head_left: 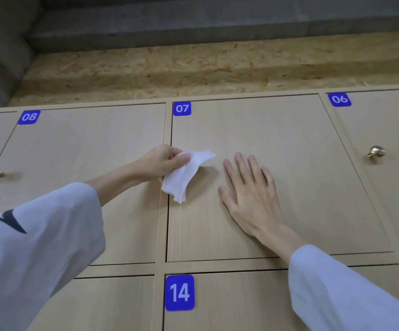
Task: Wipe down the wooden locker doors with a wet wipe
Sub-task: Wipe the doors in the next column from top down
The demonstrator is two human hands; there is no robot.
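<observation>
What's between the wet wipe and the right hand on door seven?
Only bare wood of door 07 separates the wet wipe from the flat right hand, in the head view.

Your right hand [251, 197] lies flat on door 07 [289, 163], right of the wet wipe [184, 175] pinched in your left hand [160, 163] at that door's left edge. Door 08 [74, 163] lies left, door 06 [389, 130] right, door 14 [229, 304] below.

Both arms wore loose pale-blue sleeves [38, 247], pushed back from the wrists; the left sleeve bore a dark angular mark [11, 220].
</observation>
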